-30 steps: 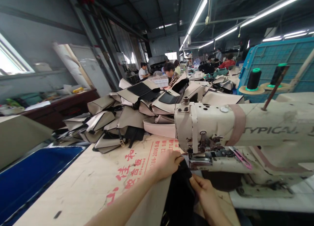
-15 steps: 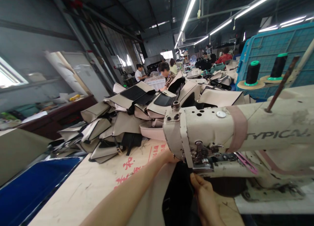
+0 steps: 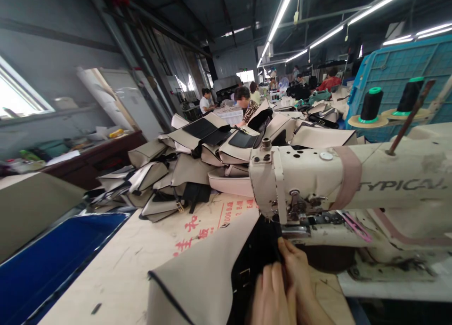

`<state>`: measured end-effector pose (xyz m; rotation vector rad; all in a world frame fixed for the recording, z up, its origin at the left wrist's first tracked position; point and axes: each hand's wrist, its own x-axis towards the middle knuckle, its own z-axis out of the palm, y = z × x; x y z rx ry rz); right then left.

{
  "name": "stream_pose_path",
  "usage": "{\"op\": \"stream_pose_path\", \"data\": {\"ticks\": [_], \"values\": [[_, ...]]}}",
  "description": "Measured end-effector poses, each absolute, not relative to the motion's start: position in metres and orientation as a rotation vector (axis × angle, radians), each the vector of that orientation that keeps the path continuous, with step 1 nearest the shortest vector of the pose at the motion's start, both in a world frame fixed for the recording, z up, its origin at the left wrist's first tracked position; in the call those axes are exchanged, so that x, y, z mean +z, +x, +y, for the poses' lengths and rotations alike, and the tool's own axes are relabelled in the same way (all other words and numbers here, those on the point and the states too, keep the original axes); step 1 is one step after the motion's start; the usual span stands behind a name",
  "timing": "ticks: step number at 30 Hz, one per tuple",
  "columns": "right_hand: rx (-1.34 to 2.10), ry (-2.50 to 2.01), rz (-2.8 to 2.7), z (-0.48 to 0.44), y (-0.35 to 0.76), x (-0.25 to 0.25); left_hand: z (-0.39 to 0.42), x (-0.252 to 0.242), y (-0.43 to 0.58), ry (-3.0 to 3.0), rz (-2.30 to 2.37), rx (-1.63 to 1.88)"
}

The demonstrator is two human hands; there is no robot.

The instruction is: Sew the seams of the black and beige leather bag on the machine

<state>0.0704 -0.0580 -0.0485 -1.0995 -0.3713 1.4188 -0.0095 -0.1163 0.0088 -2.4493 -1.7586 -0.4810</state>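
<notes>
A beige bag piece (image 3: pixel 201 273) with a black inner panel (image 3: pixel 256 252) lies across the plywood table under the head of the cream sewing machine (image 3: pixel 339 184). My left hand (image 3: pixel 270 294) and my right hand (image 3: pixel 300 273) sit close together at the bottom edge, fingers closed on the black panel just below the machine's presser foot (image 3: pixel 294 230). The fingertips of my right hand reach up to the foot. The beige flap stands up to the left of my hands and hides part of the table.
A heap of beige and black bag parts (image 3: pixel 187 165) fills the table behind the machine. A blue bin (image 3: pixel 45 264) sits at the left. Two black thread cones (image 3: pixel 370 105) stand on the machine's right. Other workers (image 3: pixel 247 104) sit further back.
My left hand has drawn back from beside the needle to join my right hand low in view. The beige bag piece has swung up and left across the table.
</notes>
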Motion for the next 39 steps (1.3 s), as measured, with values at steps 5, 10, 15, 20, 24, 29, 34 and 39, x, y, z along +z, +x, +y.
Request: {"op": "stream_pose_path", "data": {"ticks": [5,10,15,20,24,29,34,39], "values": [[1.412,-1.053,-0.391,-0.06,0.07,-0.053,-0.071,0.006,0.011,-2.165,-2.269,-0.377],[1.446,-1.025,-0.355,-0.061,0.067,-0.048,-0.044,0.016,0.024,-2.099,-2.348,-0.21],[1.446,-0.995,-0.339,-0.062,0.067,-0.037,-0.041,0.011,0.018,-2.125,-2.33,-0.258],[1.423,-1.024,-0.328,-0.062,0.066,-0.034,-0.033,0.003,-0.001,-2.35,-2.455,-0.667],[1.374,-1.101,-0.355,-0.058,0.065,-0.037,-0.026,-0.004,-0.011,-2.442,-2.533,-0.873],[1.308,-1.192,-0.355,-0.057,0.066,-0.038,-0.023,-0.005,-0.01,-2.408,-2.595,-0.845],[1.301,-1.218,-0.38,-0.057,0.068,-0.037,-0.022,-0.002,-0.009,-2.43,-2.528,-0.828],[1.325,-1.185,-0.37,-0.056,0.068,-0.037,-0.021,0.003,-0.011,-2.492,-2.502,-0.845]]}}
